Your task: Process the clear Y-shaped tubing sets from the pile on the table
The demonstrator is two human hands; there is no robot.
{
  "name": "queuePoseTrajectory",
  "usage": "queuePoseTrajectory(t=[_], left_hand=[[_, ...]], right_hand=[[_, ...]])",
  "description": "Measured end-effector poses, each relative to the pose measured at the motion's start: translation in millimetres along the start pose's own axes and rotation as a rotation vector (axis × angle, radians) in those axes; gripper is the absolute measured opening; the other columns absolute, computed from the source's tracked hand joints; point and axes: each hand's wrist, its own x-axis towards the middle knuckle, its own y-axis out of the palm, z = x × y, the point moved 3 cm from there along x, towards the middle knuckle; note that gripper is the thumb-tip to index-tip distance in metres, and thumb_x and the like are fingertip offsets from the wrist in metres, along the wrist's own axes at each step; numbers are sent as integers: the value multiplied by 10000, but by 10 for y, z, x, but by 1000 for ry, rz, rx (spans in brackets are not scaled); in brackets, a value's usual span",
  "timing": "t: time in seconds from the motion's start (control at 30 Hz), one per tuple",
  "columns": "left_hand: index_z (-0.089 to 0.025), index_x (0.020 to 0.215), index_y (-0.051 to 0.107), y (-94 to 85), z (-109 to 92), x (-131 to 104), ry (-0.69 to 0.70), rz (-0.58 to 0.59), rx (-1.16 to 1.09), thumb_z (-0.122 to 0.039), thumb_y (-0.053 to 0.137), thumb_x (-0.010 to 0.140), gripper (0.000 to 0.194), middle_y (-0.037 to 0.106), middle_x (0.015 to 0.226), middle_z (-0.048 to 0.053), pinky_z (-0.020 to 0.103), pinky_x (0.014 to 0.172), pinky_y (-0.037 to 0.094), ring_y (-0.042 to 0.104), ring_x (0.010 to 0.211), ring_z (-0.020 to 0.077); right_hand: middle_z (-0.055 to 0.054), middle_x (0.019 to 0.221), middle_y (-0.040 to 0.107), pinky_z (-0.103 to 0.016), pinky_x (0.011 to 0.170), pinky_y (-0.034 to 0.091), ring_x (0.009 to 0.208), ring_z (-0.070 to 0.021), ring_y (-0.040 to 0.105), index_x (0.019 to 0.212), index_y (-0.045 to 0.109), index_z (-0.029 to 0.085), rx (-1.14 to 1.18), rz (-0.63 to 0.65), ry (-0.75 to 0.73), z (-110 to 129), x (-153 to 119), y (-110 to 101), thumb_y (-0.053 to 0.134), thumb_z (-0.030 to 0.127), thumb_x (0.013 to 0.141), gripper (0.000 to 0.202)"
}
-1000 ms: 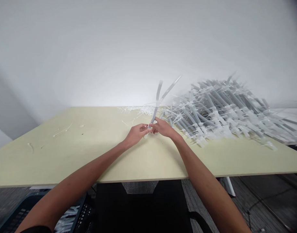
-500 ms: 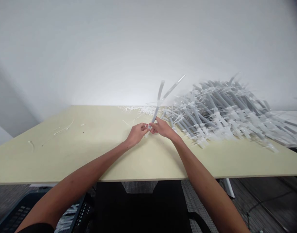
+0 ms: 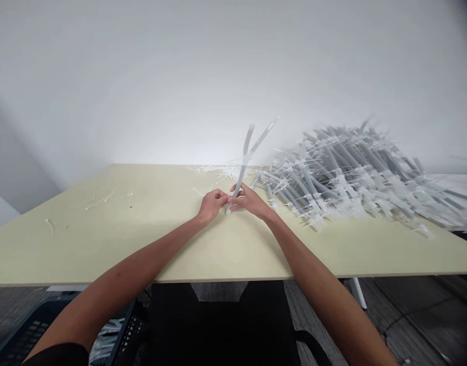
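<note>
In the head view, a branched grey plastic tube (image 3: 240, 179) stands tilted above the table, its lower end between my hands. Two arms fork from its upper part, one greyish and one clearer. My right hand (image 3: 251, 200) holds the tube low down, thumb and fingers around it. Just left of it, the fingertips of my left hand (image 3: 212, 204) are pinched together against the tube's lower part. What lies in that pinch is too small to make out. A whitish end piece (image 3: 228, 210) pokes out below the fingers.
A large heap of similar tube assemblies (image 3: 332, 173) covers the table's right side. White cable ties (image 3: 233, 172) lie scattered at the back, and a few loose ones (image 3: 100, 202) on the left. A dark basket (image 3: 27, 325) with pieces in it stands below the table.
The tube has shifted a little left and its forked top has swung left. My right fingers have spread more around it. My left hand has moved slightly left, its fingers still together.
</note>
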Motion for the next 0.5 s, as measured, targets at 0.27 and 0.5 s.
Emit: queuePoseTrajectory(t=[0.27,0.5], left_hand=[[-81,885,656,-102,-30,13,-136,339,-397,-377,623,764,321,638,812,98,347,786,471,588,722,141],[-93,951,654,-170,-30,25,-159,418,-419,-325,671,746,309,654,947,126,393,887,459,609,824,165]], right_hand=[[24,703,563,-380,682,577,662,-155,632,900,461,207,6,-20,12,-107,66,-71,730,288,641,382],[16,728,563,-358,665,578,682,-150,627,903,463,207,-8,-35,6,-100,50,-76,728,303,644,382]])
